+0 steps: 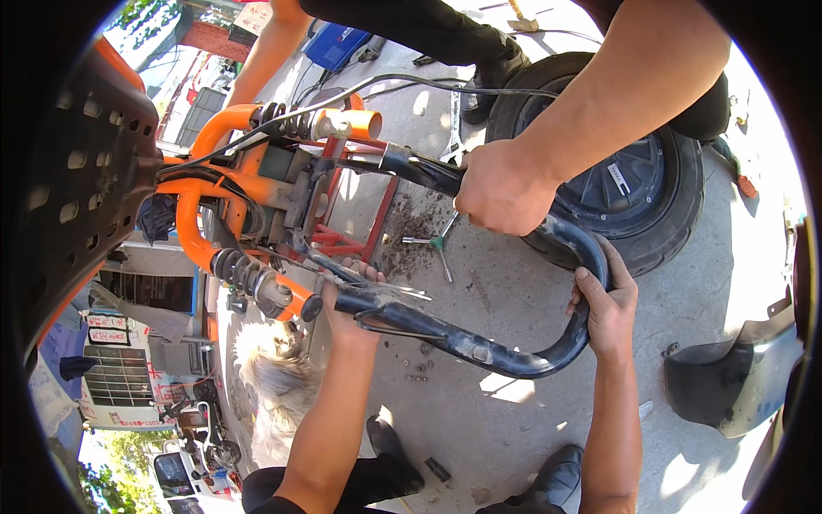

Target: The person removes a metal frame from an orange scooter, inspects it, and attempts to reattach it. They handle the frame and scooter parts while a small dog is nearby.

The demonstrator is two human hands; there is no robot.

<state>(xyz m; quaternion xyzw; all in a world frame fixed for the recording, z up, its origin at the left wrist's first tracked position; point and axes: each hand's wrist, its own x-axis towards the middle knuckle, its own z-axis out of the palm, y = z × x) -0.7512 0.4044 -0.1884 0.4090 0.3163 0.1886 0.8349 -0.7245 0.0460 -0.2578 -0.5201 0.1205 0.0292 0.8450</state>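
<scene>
Clasping the black U-shaped tube point(479, 349) at its bend, the right hand point(610, 300) has its fingers curled round; lengthwise, it runs leftward from them toward the orange frame point(195, 227). Nearer that frame, the left hand point(348, 325) sits behind the lower end, closure hidden.

Below your left hand point(348, 325) and right hand point(615, 307), you have a grey concrete floor point(514, 433). Between them it carries dark dirt point(402, 230), a three-armed wrench point(437, 243), a coil spring point(482, 293) and small metal parts point(417, 378). Beyond your right hand rests a wheel point(638, 193); right of that hand, a curved panel point(723, 381).
</scene>
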